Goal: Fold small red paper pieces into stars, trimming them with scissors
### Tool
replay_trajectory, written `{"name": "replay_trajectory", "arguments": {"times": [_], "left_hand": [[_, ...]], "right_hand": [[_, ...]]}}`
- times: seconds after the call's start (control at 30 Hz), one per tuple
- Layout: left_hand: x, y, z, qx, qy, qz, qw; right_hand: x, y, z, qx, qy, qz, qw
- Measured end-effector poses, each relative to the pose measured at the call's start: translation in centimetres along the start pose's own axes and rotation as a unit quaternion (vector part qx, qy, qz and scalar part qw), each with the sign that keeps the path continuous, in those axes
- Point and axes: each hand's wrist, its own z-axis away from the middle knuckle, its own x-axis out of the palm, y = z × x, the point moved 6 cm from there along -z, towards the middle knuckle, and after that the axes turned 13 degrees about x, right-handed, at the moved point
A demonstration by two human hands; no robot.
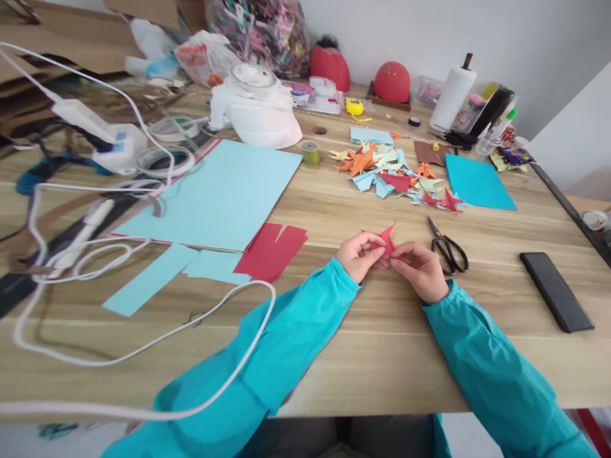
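Between my two hands, just above the wooden table, is a red folded paper crane (389,240) with a pointed tip sticking up. My left hand (363,253) pinches its left side between thumb and fingers. On the other side, my right hand (420,267) grips the paper's lower right edge, fingers closed. Part of the paper is hidden behind the fingertips. Black-handled scissors (446,248) lie right beside my right hand. Beyond the hands spreads a pile of folded paper cranes (382,168) in orange, blue, green and red. Red paper pieces (272,252) lie left of my left hand.
A white cable (191,324) loops across the left and front. Light blue sheets (224,191) lie at left, a bright blue stack (480,181) at back right. A phone (556,291) rests on the right. A thread spool (310,152) stands near the white cloth-covered item (258,108).
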Motion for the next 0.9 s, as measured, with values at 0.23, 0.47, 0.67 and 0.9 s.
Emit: {"name": "replay_trajectory", "arguments": {"times": [0.23, 0.47, 0.67, 0.9], "left_hand": [[0.1, 0.3, 0.1, 0.018, -0.013, 0.000, 1.000], [0.1, 0.8, 0.1, 0.050, -0.015, -0.032, 0.998], [-0.1, 0.8, 0.3, 0.047, -0.021, -0.086, 0.995], [-0.7, 2.0, 0.2, 0.152, -0.045, -0.197, 0.968]], "right_hand": [[-0.2, -0.1, 0.1, 0.010, 0.020, -0.001, 1.000], [-0.2, -0.2, -0.1, 0.008, 0.021, 0.010, 1.000], [-0.6, -0.3, -0.1, -0.001, 0.057, 0.019, 0.998], [-1.0, -0.5, 0.0, -0.006, 0.086, 0.034, 0.996]]}}
